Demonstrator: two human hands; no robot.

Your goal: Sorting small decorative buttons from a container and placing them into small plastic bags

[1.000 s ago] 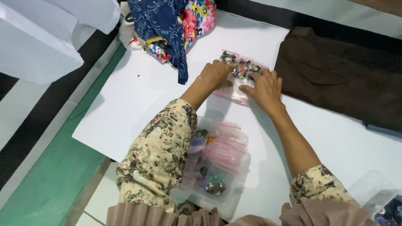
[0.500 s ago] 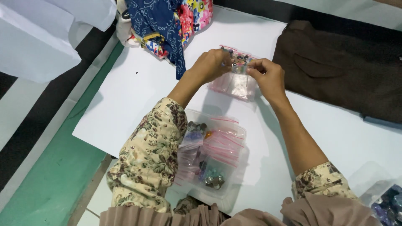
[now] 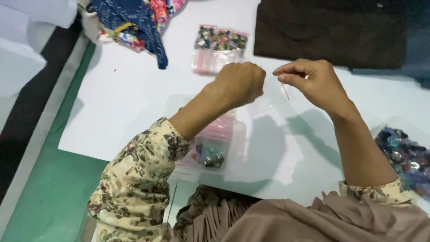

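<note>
My left hand is curled into a fist above the white sheet. My right hand pinches the pink-edged top of a small clear zip bag. The bag hangs between both hands and looks empty; it is hard to make out. Whether the left fingers grip its other edge is hidden. A filled zip bag of mixed buttons lies flat on the sheet beyond my hands, untouched.
A clear tray with pink-strip zip bags and some buttons sits under my left forearm. A container of blue and purple buttons is at the right. Dark brown cloth lies far right, colourful fabrics far left.
Both hands let go of the filled button bag, which stays on the sheet, and drew back toward me. They now hold a small clear bag up between them.
</note>
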